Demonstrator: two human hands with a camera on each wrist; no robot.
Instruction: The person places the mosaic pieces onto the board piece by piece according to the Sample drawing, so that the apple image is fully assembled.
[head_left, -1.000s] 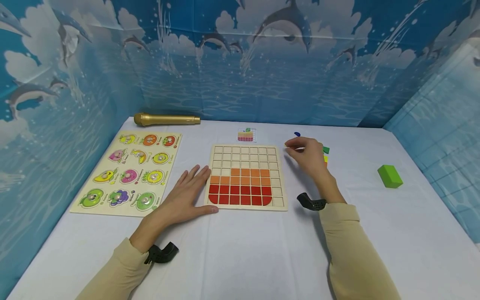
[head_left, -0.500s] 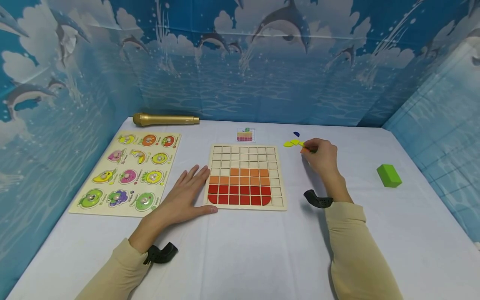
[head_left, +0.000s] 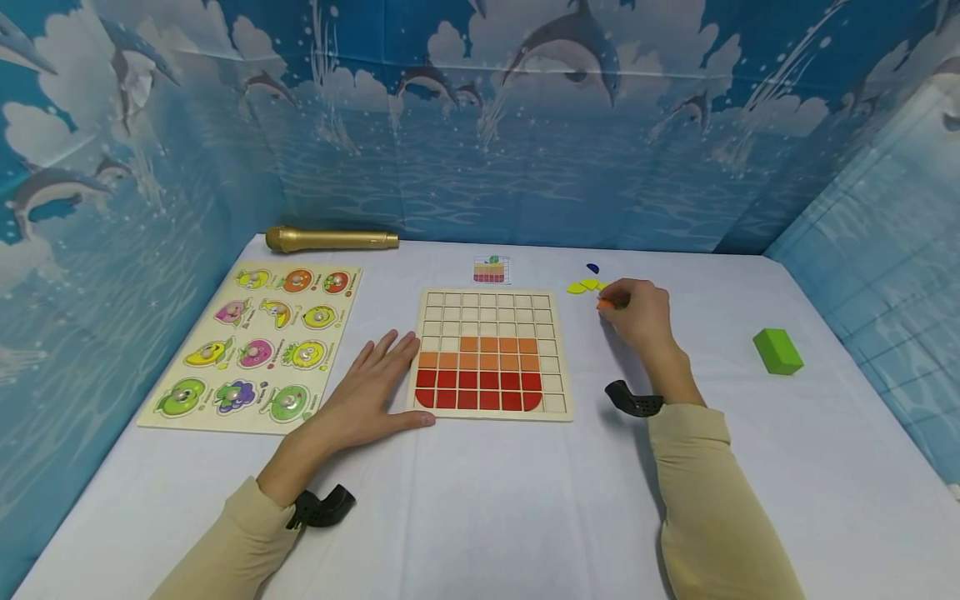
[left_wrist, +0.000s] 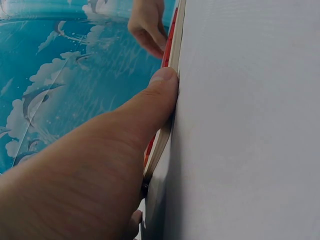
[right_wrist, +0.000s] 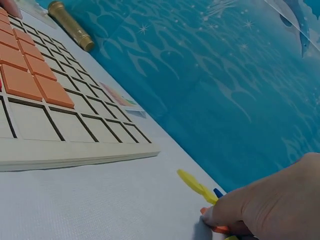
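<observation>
A wooden grid board [head_left: 558,400] lies mid-table in the head view, with red tiles [head_left: 480,390] filling its lower rows and orange tiles [head_left: 480,362] above them. Along the board's left side rests my left hand [head_left: 367,392], fingers spread and thumb at the lower corner; the left wrist view has the thumb [left_wrist: 160,82] against the edge. To the right of the board my right hand [head_left: 641,317] pinches an orange tile [head_left: 604,305] among loose pieces, its curled fingers covering some of them. Yellow pieces [head_left: 587,286] and a dark blue piece [head_left: 592,268] lie just beyond.
A small pattern card [head_left: 491,270] lies behind the board. On the left is a fruit puzzle board [head_left: 300,392], with a gold microphone [head_left: 330,240] behind it. A green block [head_left: 778,352] sits at the right. Dolphin-printed cloth [head_left: 450,167] walls in the table.
My right hand has drawn back to the right from the yellow pieces, uncovering them, and its fingertips are now at an orange tile. The left hand stays in place.
</observation>
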